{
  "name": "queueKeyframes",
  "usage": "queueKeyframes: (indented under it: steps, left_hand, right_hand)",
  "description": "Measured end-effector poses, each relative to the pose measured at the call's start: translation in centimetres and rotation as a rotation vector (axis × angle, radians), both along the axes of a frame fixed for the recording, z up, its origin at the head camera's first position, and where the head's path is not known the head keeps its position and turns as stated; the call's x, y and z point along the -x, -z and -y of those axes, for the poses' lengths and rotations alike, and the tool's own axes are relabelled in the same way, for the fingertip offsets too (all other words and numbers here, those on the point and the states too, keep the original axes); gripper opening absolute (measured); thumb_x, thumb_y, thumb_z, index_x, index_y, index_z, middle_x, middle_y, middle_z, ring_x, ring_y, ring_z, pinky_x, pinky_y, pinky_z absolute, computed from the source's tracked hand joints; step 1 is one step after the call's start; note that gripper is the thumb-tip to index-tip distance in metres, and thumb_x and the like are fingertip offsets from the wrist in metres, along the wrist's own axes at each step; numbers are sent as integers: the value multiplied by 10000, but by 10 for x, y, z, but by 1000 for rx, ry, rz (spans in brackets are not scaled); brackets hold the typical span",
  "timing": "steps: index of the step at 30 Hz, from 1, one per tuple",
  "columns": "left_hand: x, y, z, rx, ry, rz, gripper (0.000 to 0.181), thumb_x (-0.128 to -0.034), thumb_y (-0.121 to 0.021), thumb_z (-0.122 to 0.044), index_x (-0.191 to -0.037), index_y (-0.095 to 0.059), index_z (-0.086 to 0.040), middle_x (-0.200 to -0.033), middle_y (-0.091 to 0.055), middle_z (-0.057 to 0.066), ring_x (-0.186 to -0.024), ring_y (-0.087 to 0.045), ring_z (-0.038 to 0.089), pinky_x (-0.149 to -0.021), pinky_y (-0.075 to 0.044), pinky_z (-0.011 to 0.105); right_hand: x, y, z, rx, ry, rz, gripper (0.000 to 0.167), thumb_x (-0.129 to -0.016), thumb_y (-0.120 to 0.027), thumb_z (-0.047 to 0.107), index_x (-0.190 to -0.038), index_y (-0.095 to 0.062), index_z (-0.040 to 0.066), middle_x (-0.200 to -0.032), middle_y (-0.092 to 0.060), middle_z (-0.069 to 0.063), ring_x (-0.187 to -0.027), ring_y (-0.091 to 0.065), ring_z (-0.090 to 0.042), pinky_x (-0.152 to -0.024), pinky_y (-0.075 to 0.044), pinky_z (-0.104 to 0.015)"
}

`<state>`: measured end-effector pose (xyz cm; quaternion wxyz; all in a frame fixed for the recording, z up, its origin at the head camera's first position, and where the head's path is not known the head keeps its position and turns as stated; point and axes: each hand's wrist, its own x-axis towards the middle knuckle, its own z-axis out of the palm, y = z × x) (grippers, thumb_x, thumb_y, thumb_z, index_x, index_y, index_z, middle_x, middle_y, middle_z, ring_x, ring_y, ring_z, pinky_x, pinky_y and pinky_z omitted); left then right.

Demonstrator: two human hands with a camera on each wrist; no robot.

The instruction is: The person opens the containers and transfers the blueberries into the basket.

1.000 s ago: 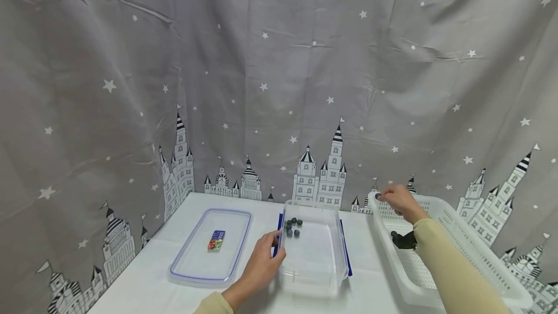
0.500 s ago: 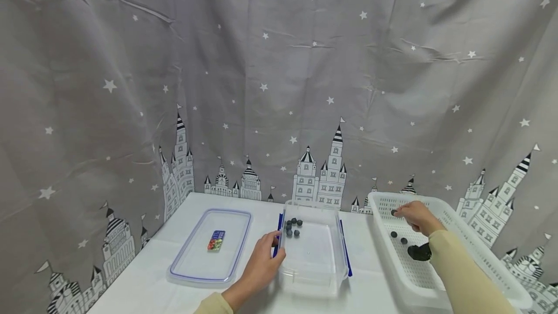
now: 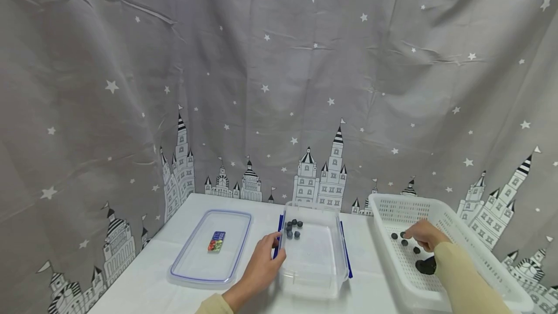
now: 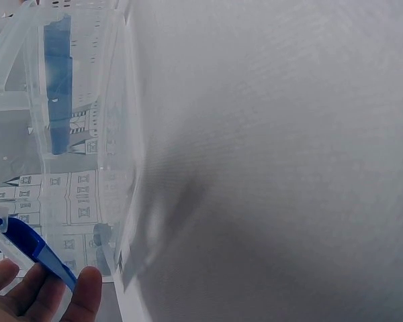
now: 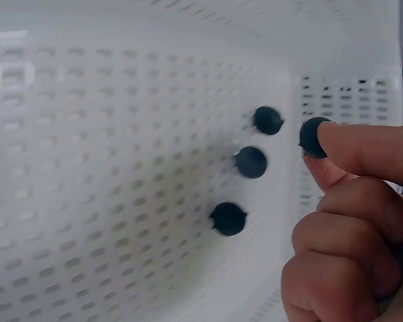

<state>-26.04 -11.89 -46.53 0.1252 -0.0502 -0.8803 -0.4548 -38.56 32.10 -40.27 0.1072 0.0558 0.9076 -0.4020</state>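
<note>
In the head view my right hand [image 3: 425, 235] is low inside the white basket [image 3: 405, 280], near its far left end. It pinches a dark blueberry [image 5: 313, 137] between thumb and index finger, the other fingers folded. Three more blueberries [image 5: 252, 162] lie on the basket's perforated floor beside it. My left hand [image 3: 263, 258] is at the left side of a clear plastic container [image 3: 314, 285], its relaxed fingers touching the blue side latch [image 4: 33, 248]. Several blueberries [image 3: 289, 234] sit in the container's far left corner.
A clear lid [image 3: 196, 270] with a blue seal and a colourful label [image 3: 216, 242] lies on the white table [image 3: 152, 265], left of the container. Another blue latch [image 3: 346, 251] hangs from the container's right side. A grey curtain [image 3: 279, 62] with castles stands behind.
My right hand has moved from above the basket's far left corner down and rightward into it, keeping the blueberry pinched. My left hand has stayed at the container.
</note>
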Motion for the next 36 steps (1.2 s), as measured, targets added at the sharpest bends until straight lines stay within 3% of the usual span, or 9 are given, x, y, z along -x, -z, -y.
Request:
queueKeyframes:
  steps: [4,8,11,14,18,24,27,31,36]
  left_hand:
    - [1,0,0,-3,6,-3,503,-955,-573,-226,-1413,-511,-28,-1214,-603,94,-1193,-550,278,-1052,-435,530]
    - [1,1,1,-7,6,-3,504,-952,-572,-223,-1411,-513,-24,-1215,-603,98,-1194,-552,282,-1053,-435,533]
    - [0,2,1,-8,1,-6,502,-948,-576,-221,-1404,-520,-19,-1195,-606,89,-1181,-556,273,-1042,-443,527]
    - [-1,3,1,-5,1,-10,498,-947,-580,-219,-1398,-525,-15,-1175,-608,79,-1171,-560,266,-1032,-451,520]
    - [-2,4,1,-5,2,-14,493,-950,-580,-218,-1396,-527,-15,-1168,-608,74,-1170,-561,264,-1027,-455,517]
    - [0,3,1,-10,3,-9,494,-950,-582,-223,-1400,-525,-27,-1189,-608,84,-1182,-561,275,-1035,-451,526]
    - [0,3,1,-13,4,-8,491,-951,-586,-223,-1399,-525,-31,-1194,-607,85,-1186,-560,278,-1037,-450,526]
    - [0,1,0,-14,3,-15,491,-949,-585,-222,-1398,-528,-30,-1191,-609,84,-1183,-562,273,-1034,-452,523]
    - [0,0,1,-10,4,-21,489,-950,-582,-223,-1396,-530,-30,-1180,-610,77,-1172,-559,260,-1025,-455,516]
  right_hand:
    - [-2,6,-4,-6,-16,4,191,-845,-631,48,-658,-603,73,-483,-304,95,-441,-279,-29,-447,-287,-182]
    - [-2,5,-3,-29,-35,-11,219,-846,-636,82,-634,-580,84,-482,-302,99,-444,-278,-30,-447,-285,-188]
    - [1,2,0,-56,-38,-22,142,-861,-652,128,-784,-673,11,-491,-309,90,-453,-282,-40,-449,-295,-197]
    - [5,-2,7,-60,-62,-60,309,-868,-654,150,-995,-677,-131,-494,-301,85,-447,-265,-44,-439,-295,-203]
    - [10,-13,24,-45,-122,-138,469,-887,-636,162,-1218,-602,-169,-500,-300,90,-438,-251,-44,-432,-290,-211]
    - [15,-39,57,-33,-186,-236,457,-935,-590,190,-1250,-600,-141,-712,-619,-61,-436,-248,-46,-432,-291,-221]
    - [14,-49,74,-12,-215,-253,459,-962,-571,199,-1281,-586,-130,-785,-651,-77,-436,-252,-47,-434,-288,-223]
    - [12,-57,97,24,-251,-240,440,-991,-560,201,-1301,-588,-109,-604,-455,76,-431,-223,-52,-434,-264,-224]
    - [13,-54,122,34,-270,-220,421,-996,-569,207,-1293,-610,-89,-800,-654,19,-429,-216,-53,-433,-255,-229]
